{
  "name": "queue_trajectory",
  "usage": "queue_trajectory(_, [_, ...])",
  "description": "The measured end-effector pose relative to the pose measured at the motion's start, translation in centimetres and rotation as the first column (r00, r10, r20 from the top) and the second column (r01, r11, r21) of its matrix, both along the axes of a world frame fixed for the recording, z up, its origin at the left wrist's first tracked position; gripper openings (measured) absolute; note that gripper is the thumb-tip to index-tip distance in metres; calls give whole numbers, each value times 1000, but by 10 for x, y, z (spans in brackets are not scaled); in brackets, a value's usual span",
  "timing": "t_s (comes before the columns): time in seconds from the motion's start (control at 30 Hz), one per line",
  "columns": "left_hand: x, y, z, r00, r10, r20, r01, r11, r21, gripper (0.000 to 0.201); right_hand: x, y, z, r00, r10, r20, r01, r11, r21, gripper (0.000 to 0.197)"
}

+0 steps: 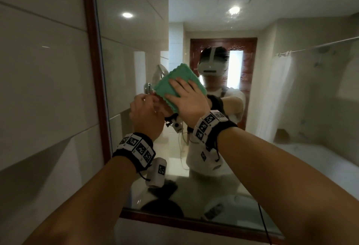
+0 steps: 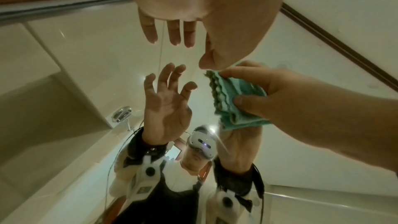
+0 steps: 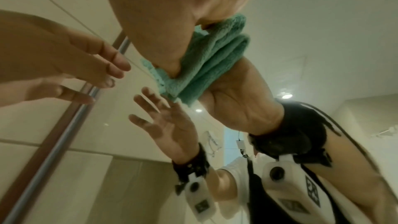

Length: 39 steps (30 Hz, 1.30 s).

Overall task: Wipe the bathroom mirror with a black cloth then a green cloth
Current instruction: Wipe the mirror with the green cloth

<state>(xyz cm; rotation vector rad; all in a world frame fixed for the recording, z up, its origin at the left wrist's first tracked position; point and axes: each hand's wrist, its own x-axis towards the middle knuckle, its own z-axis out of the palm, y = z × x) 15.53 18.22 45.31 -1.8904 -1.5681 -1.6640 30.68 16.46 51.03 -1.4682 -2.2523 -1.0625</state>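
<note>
Green cloth (image 1: 175,81), plush microfibre with a scalloped edge, folded into a thick pad of several layers; held flat against the bathroom mirror (image 1: 272,108) at about head height, left of centre and not far from the dark wooden frame (image 1: 93,69). Holder: right hand (image 1: 186,97), fingers spread over the back of the pad, thumb tucked under its lower edge, so the pad is pinched between thumb and fingers while the palm presses it to the glass; the left wrist view confirms thumb and forefinger closed on the fold. Left hand (image 1: 145,112): fingers straight and slightly splayed, holding nothing, hovering just beside the pad's left edge and near the glass; whether the fingertips touch the mirror cannot be told. Handling, as judged: light, soft, fully limp, apt to unfold or bunch if gripped by one corner; best taken across the folded middle, with flat pressure. Glass itself rigid, smooth and likely slippery; streaks show in the upper part. Black cloth: not clearly identifiable in any view. Stage, as judged: second wipe under way.
</note>
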Motion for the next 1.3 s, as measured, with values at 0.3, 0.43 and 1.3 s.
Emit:
queue_trajectory(0.3, [97,-32,6,995,-67,-74,65,997,-33,32,164,-42,-2,957,-119,-264,185,952,243,57])
queue_trajectory(0.43, [162,-58,15,985,-132,-112,131,991,-19,40,255,-76,-6,905,-201,-374,301,925,231,57])
queue_trajectory(1.3, [380,-119,5,961,-41,-274,14,995,-102,66,570,-182,-42,597,-296,-746,543,833,104,48])
